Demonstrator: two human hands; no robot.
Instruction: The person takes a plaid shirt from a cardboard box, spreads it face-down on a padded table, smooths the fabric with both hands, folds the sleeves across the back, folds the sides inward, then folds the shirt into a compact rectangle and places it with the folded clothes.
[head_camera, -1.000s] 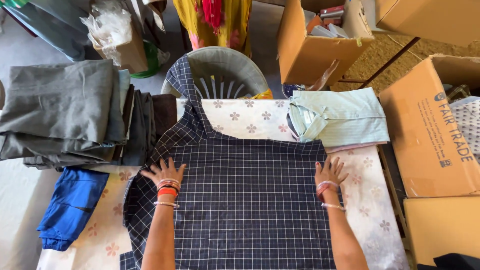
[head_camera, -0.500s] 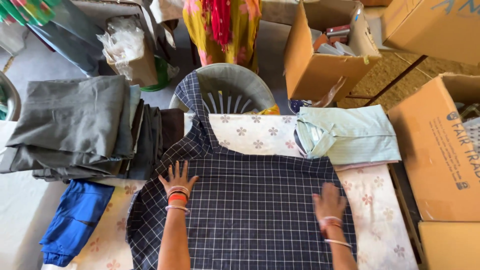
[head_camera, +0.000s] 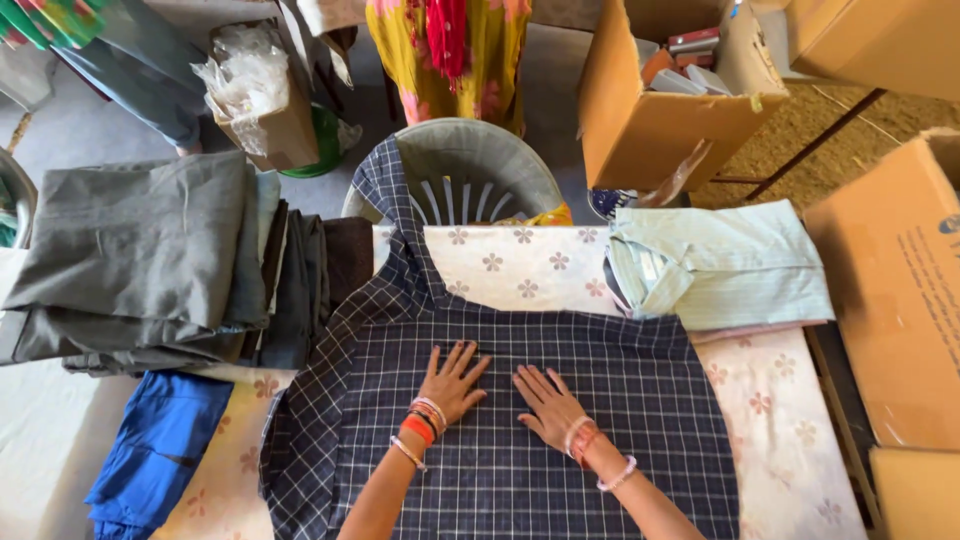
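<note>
I've drawn my left hand (head_camera: 452, 383) and right hand (head_camera: 548, 404) inward; both now lie flat, fingers spread, empty, at mid-frame on the checked shirt (head_camera: 520, 440).

Both hands, left (head_camera: 452, 382) and right (head_camera: 548, 405), lie flat on checked shirt (head_camera: 520, 460).

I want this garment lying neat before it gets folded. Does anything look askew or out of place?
Yes. The checked shirt lies flat under both hands, left hand and right hand, but one sleeve trails off the table onto the grey plastic chair.
</note>
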